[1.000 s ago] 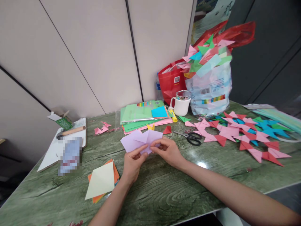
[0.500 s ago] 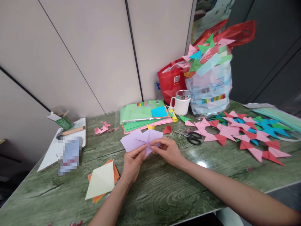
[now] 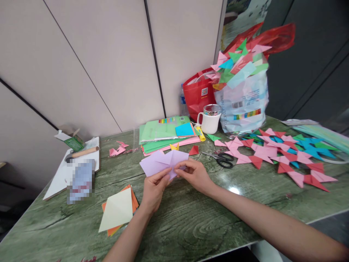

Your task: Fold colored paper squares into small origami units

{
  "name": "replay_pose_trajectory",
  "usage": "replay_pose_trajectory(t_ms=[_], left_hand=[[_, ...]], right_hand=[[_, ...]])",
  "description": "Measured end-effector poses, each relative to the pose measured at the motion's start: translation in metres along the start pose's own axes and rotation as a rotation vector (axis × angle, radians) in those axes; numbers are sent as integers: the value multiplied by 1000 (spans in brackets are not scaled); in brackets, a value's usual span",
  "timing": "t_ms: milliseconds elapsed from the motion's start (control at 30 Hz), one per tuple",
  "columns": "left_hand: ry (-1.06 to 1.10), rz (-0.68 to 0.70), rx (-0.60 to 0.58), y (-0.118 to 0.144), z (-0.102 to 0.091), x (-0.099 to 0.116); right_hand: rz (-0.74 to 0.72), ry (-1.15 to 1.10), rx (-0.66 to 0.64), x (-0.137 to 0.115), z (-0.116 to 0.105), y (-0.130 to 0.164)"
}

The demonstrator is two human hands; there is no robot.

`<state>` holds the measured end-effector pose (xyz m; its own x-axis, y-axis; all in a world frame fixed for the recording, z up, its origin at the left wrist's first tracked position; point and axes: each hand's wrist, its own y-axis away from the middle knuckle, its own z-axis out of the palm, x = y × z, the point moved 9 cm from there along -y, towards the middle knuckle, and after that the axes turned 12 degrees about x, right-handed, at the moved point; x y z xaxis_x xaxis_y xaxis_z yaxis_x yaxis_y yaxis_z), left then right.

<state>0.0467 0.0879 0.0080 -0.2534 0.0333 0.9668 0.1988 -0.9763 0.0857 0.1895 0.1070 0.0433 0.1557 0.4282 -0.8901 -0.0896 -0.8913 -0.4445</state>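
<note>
A folded sheet of light purple paper (image 3: 156,163) is held above the table between both hands. My left hand (image 3: 155,187) pinches its lower edge, thumb in front, near the middle. My right hand (image 3: 195,174) is closed on the lower right part, its fingertips close to the left thumb. Creases run across the paper, and its lower edge is partly hidden by the fingers. Just behind it show a yellow folded piece (image 3: 175,146) and a red folded piece (image 3: 194,150). Black-handled scissors (image 3: 222,159) lie to the right of my right hand.
Cream and orange square sheets (image 3: 117,209) lie at left front. Farther left are a white board (image 3: 56,182) and a small green box (image 3: 73,142). Green paper packs (image 3: 160,131), a white mug (image 3: 210,122) and a stuffed bag (image 3: 242,105) stand behind. Pink-red folded pieces (image 3: 264,151) spread right.
</note>
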Motion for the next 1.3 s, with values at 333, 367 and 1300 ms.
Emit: replay_pose_trajectory(t_ms=[333,367,1300], left_hand=[[-98,23,0,3,1,3],[-97,29,-3,3,1,4],[-138,51,59,-4,-10,4]], right_hand=[[46,-46,0,5,1,0],[50,-60,-7,5,1,0],[235,-360,-197,17,19,3]])
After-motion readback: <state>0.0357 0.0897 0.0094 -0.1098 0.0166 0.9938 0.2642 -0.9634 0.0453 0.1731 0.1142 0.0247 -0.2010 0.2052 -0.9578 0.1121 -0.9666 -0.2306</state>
